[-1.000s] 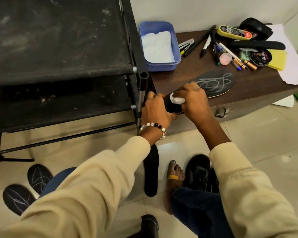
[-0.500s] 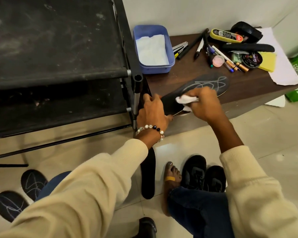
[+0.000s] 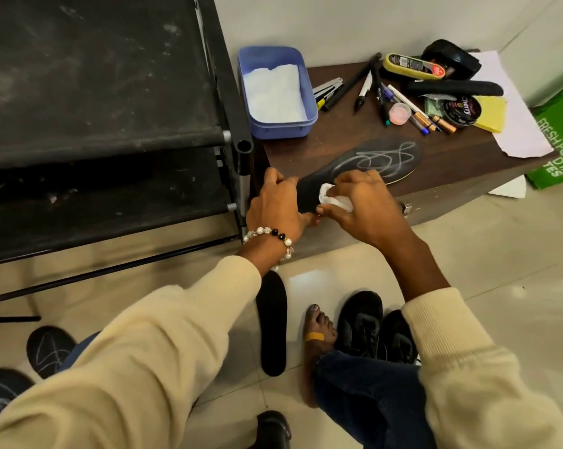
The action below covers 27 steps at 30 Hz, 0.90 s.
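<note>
Four insoles are in view. The one being worked on, the insole [image 3: 380,158], lies along the near edge of the table [image 3: 452,157]. A plain insole [image 3: 272,322] and two scribbled insoles [image 3: 48,350] lie on the floor, beside two black shoes [image 3: 361,322]. The insole's long axis runs from near left to far right, toe end far right. It is black, with white scribbles on its toe half. The left hand [image 3: 275,205] grips its heel end, and the right hand [image 3: 364,205] pinches one white wipe [image 3: 333,197] against it.
</note>
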### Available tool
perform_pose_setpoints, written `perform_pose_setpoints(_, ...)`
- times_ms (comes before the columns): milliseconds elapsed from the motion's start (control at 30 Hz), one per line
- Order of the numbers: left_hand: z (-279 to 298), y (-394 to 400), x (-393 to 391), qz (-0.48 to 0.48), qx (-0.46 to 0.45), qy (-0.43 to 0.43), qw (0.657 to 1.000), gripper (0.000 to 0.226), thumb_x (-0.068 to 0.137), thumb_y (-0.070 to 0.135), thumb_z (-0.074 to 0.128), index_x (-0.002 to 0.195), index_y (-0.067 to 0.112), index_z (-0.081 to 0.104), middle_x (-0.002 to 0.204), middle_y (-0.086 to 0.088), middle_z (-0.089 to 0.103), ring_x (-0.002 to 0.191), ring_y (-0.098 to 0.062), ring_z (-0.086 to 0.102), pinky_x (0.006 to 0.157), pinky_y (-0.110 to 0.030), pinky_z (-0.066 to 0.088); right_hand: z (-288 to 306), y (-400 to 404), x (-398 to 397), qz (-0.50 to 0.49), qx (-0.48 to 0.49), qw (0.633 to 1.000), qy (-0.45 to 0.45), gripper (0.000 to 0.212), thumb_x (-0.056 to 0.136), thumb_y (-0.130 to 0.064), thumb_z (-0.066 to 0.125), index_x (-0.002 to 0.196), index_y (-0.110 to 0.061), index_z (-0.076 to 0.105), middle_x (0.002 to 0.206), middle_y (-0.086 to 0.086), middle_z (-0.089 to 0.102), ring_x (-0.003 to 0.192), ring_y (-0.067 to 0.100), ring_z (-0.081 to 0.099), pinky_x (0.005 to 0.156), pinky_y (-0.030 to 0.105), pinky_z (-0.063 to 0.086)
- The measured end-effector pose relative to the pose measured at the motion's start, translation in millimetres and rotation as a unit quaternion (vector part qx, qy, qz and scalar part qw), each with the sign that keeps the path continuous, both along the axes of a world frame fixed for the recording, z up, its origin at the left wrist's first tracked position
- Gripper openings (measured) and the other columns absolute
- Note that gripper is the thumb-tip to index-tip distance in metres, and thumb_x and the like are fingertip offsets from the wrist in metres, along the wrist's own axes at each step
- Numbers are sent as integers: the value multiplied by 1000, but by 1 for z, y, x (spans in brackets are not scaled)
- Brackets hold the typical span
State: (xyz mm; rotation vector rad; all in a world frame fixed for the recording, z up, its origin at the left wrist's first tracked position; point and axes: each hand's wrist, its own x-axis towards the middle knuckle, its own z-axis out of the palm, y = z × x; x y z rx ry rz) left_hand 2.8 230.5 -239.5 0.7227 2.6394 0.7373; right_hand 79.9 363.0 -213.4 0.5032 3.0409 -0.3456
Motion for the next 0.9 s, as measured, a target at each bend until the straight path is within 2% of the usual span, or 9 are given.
perform_pose_setpoints(100, -2, 1, 0, 5, 2, 0, 1000, 67, 71, 41, 81, 129, 21, 55, 124, -2, 41, 97, -26, 58, 81, -35, 53, -6, -6, -3, -37, 44, 998, 28, 32, 91, -18, 59, 122, -14, 63, 123, 9, 56, 114, 27, 46, 91, 34, 40)
perform_pose_setpoints(267, -2, 0, 0, 5, 9, 6, 1000, 66, 70, 41, 82, 128, 23, 56, 122, -1, 42, 94, -27, 59, 78, -38, 54, -9, -22, -8, 73, 65, 995, 20, 37, 85, -3, 60, 121, -7, 63, 114, 15, 63, 107, 32, 52, 81, 37, 46)
perform_pose_setpoints(367, -2, 1, -2, -2, -3, 12, 1000, 69, 69, 43, 81, 129, 21, 56, 124, -1, 42, 97, -27, 59, 78, -35, 52, -8, -8, -7, 74, 59, 995, 21, 36, 88, -1, 56, 122, -9, 63, 120, 12, 62, 110, 30, 50, 86, 34, 43)
perform_pose_setpoints(467, -2, 1, -2, -3, -2, 11, 1000, 70, 69, 42, 82, 130, 20, 55, 125, -1, 41, 99, -27, 57, 80, -34, 51, -10, 8, -7, 3, 66, 998, 9, 37, 91, -5, 54, 127, -12, 59, 127, 9, 56, 120, 25, 44, 97, 30, 36)
perform_pose_setpoints(533, -2, 1, -1, 0, 1, 14, 1000, 69, 69, 42, 82, 129, 19, 56, 124, -1, 42, 98, -27, 57, 80, -36, 53, -11, 4, -6, -17, 60, 998, 19, 36, 92, -6, 53, 126, -11, 59, 126, 10, 56, 120, 25, 45, 97, 30, 37)
perform_pose_setpoints(600, -2, 2, 0, 3, 4, 18, 1000, 68, 69, 42, 82, 127, 18, 57, 121, -1, 43, 95, -27, 58, 79, -37, 53, -11, -9, -6, 22, 58, 998, 20, 33, 88, -1, 56, 120, -8, 64, 118, 13, 61, 113, 29, 51, 89, 34, 42)
perform_pose_setpoints(700, -2, 2, 0, 7, 10, 16, 1000, 65, 70, 41, 81, 127, 18, 58, 120, -1, 44, 95, -26, 58, 74, -33, 49, -15, -23, -1, 102, 32, 992, 62, 29, 62, 14, 74, 87, 0, 75, 85, 20, 69, 79, 38, 64, 62, 34, 52)
perform_pose_setpoints(733, -2, 2, 0, 7, 11, 16, 1000, 65, 70, 41, 81, 127, 18, 58, 120, -1, 44, 95, -26, 58, 74, -33, 48, -17, -23, 0, 107, 31, 991, 68, 30, 56, 15, 77, 82, -1, 75, 81, 19, 70, 73, 37, 65, 59, 33, 53)
perform_pose_setpoints(900, 0, 2, -1, 3, 4, 9, 1000, 71, 69, 40, 82, 131, 18, 55, 125, -1, 43, 104, -26, 56, 81, -33, 47, -16, -1, 2, -6, 52, 996, 66, 27, 85, 3, 58, 110, -3, 69, 109, 17, 66, 107, 32, 55, 87, 38, 46)
